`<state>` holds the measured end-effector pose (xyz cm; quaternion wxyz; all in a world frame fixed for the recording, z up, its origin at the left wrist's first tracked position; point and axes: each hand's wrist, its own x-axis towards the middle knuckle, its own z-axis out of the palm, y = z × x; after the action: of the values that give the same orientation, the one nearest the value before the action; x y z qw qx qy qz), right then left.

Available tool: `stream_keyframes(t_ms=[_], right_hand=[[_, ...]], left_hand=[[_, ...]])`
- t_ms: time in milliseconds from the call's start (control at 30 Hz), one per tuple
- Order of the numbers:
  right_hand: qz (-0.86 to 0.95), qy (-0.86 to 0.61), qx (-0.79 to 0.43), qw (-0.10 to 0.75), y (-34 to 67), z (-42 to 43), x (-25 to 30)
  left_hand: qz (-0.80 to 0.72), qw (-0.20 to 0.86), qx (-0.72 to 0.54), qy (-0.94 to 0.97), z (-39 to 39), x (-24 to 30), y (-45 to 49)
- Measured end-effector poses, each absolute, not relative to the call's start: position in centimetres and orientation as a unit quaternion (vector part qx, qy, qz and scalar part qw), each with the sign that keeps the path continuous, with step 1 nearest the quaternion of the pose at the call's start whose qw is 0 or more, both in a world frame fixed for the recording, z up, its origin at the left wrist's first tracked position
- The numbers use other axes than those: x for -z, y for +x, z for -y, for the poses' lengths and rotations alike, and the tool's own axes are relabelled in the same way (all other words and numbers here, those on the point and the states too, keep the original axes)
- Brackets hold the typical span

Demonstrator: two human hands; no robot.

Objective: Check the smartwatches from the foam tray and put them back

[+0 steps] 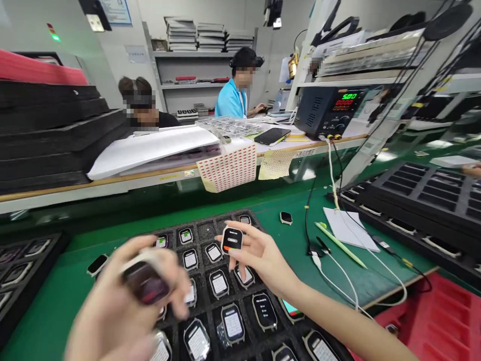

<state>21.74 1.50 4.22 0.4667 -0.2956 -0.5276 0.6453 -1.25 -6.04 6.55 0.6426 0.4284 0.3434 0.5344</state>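
My left hand [108, 306], smeared by motion, is closed around a smartwatch case [146, 283] without a strap, its dark screen facing me. Between the fingertips of my right hand [265, 255] is another smartwatch [232, 240], with white text and a red-orange band on its lit screen. Both hands hover over a black foam tray [205, 231] whose compartments hold several watch cases, many with lit white screens. One watch [264, 311] there shows a dark screen with a short list. My forearms and hands hide parts of the tray.
A loose watch [286, 217] lies on the green mat, near a green pen [340, 244], white paper [349, 228] and cables. Black trays [432, 200] stand at right, above a red bin [447, 316]. A power supply [325, 113] sits on the shelf; two people are beyond.
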Motion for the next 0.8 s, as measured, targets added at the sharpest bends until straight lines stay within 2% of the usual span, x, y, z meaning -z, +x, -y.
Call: stream_keyframes(t_ms=[167,367,567,800], right_hand=[[0.556,-0.297,-0.647,0.429,21.4,-1.6,-2.9],[0.569,-0.31,-0.632,0.426,21.6,-1.6,-2.7],[0.57,-0.343,-0.602,0.442,21.2,-1.3,-2.5],[0.587,-0.298,-0.622,0.423,21.7,-1.1,-2.9]], left_hand=[[-0.376,0.671,-0.499,0.399,2.7,-5.0,1.5],[-0.357,0.67,-0.485,0.434,1.5,-2.2,1.6],[-0.279,0.707,-0.484,0.434,1.7,-1.7,1.1],[-0.316,0.687,-0.476,0.449,1.7,-1.7,1.1]])
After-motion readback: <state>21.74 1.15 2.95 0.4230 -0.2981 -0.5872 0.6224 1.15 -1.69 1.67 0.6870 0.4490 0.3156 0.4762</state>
